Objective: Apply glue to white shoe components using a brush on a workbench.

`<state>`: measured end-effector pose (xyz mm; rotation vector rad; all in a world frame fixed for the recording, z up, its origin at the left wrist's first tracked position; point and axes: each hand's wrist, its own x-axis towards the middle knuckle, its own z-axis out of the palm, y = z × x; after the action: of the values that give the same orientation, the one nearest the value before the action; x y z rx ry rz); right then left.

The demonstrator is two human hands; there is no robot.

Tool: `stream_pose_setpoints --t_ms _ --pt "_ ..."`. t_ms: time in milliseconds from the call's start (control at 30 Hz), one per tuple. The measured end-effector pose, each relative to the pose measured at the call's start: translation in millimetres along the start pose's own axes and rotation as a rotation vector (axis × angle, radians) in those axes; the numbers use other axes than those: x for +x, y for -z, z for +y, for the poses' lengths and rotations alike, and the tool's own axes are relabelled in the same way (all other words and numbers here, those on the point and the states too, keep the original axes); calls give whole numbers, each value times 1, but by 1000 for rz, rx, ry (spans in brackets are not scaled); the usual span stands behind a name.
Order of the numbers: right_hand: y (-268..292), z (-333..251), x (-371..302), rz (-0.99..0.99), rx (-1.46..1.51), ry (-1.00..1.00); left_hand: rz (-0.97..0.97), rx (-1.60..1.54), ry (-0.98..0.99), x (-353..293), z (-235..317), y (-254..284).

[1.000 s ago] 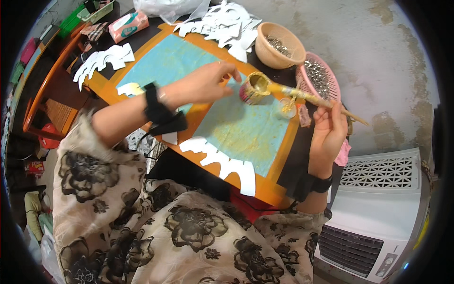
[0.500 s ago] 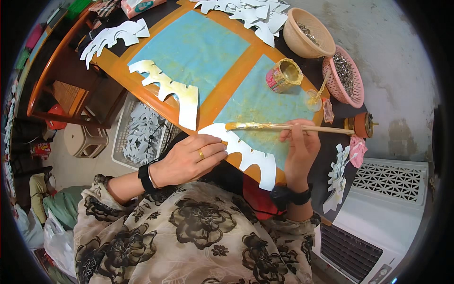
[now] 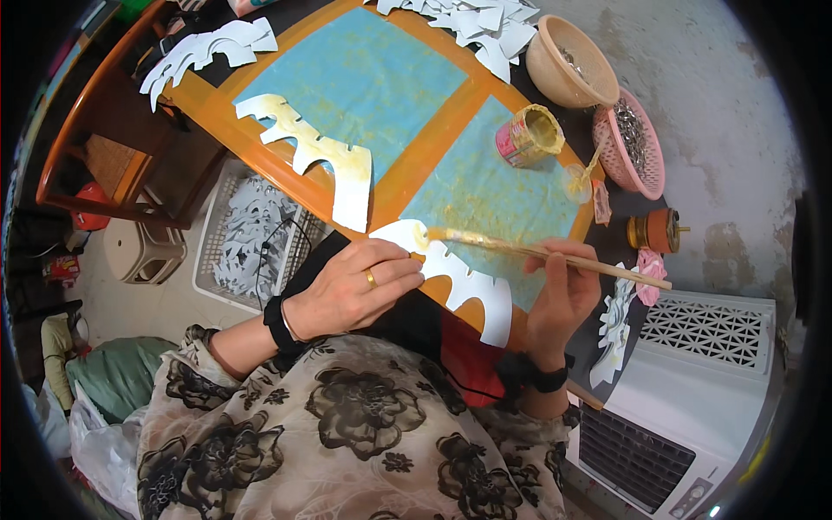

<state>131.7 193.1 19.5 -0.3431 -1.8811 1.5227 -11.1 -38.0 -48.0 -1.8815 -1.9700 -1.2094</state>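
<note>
My left hand [image 3: 357, 282], a ring on one finger, is closed on the inner edge of a curved white piece with notches [image 3: 464, 284], at the table's near edge. In my right hand [image 3: 562, 299] is a long wooden brush [image 3: 494, 243]. Its glue-coated bristles touch the left end of the white piece, where a yellowish patch shows. A second notched piece [image 3: 347, 165], smeared with yellowish glue, lies to the left. Beyond the brush stands an open tin of glue [image 3: 530, 137], its rim crusted. My left fingertips are partly hidden.
White pieces [image 3: 485, 30] are heaped at the far edge, with another stack [image 3: 208, 50] at far left. A beige basket [image 3: 568, 65] and a pink basket [image 3: 628, 147] hold small metal parts. Below left sits a crate [image 3: 208, 282]; a white air cooler [image 3: 685, 381] stands at right.
The brush tip has come down onto the white piece's left end and left a yellowish patch. The brush's handle end has swung nearer to me. My left hand keeps its hold.
</note>
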Motion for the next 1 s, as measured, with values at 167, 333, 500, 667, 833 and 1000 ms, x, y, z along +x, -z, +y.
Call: stream_pose_setpoints --t_ms 167,333,500,667,833,1000 --pt "-17 -4 -7 -14 -2 3 21 9 -15 -2 -2 -2" --pt "-3 -4 -13 6 2 -12 33 -6 -19 -3 -3 -3" --pt "-19 -2 -14 -32 0 18 38 9 -16 -5 -4 -5" --pt "-8 -3 -22 -71 -17 72 34 9 -23 -3 -5 -4" --pt "-22 -3 -21 -80 -64 117 40 22 -31 -5 -6 -7" --pt "-7 -9 -35 -181 -215 206 42 18 -35 -6 -6 -8"
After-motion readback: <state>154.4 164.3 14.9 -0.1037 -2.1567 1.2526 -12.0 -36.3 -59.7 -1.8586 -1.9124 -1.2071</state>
